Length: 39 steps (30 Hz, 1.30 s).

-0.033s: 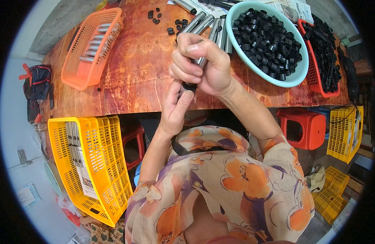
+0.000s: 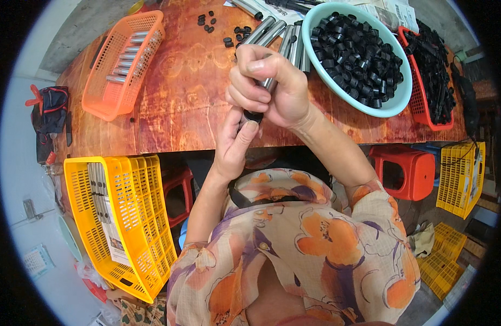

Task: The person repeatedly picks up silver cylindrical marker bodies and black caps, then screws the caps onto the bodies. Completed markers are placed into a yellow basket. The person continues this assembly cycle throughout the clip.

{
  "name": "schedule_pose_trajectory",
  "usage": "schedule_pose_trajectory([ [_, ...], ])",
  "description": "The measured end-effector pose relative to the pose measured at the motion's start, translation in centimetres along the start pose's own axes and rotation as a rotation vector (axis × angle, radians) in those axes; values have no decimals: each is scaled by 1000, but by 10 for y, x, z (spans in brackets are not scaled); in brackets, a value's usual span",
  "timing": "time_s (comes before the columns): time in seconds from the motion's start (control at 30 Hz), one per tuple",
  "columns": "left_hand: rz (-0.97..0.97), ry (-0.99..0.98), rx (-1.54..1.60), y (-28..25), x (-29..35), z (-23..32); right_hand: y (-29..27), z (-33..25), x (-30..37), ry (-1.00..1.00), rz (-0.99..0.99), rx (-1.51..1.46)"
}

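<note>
Over the near edge of the table, my right hand (image 2: 277, 87) is wrapped round a silver metal tube (image 2: 269, 84). My left hand (image 2: 237, 142) is just below it, closed about the tube's lower end, its thumb against a black cap (image 2: 253, 116). Most of the tube and part of the cap are hidden by my fingers. Behind my hands lie several loose silver tubes (image 2: 271, 33). Small black caps (image 2: 229, 42) are scattered on the table to their left. A pale blue basin (image 2: 392, 113) heaped with black caps (image 2: 359, 60) stands to the right.
An orange basket (image 2: 101, 111) holding several silver tubes stands on the table (image 2: 174, 114) at left. At far right is a red basket (image 2: 421, 108) of black parts. Below are a yellow crate (image 2: 144, 217) with tubes, a red stool (image 2: 411, 174) and more yellow crates (image 2: 459, 176).
</note>
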State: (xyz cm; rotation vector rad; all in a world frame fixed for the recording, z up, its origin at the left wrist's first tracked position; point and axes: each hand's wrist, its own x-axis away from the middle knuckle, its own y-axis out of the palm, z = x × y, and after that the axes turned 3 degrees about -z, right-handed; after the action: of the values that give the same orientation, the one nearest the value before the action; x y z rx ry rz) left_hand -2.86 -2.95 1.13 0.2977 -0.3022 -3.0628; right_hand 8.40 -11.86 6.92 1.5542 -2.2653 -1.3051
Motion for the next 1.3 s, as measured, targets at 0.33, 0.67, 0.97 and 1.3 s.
schedule_pose_trajectory([
  [0.33, -83, 2, 127, -14, -9, -8, 11, -7, -1, 49, -13, 343],
  [0.67, 132, 256, -128, -24, -25, -36, 6, -2, -21, 3, -47, 579],
  [0.97, 214, 357, -208, -14, -23, -33, 3, 7, -25, 2, 77, 258],
  [1.3, 209, 369, -289, -23, -20, -43, -8, 15, -27, 76, 381, -244],
])
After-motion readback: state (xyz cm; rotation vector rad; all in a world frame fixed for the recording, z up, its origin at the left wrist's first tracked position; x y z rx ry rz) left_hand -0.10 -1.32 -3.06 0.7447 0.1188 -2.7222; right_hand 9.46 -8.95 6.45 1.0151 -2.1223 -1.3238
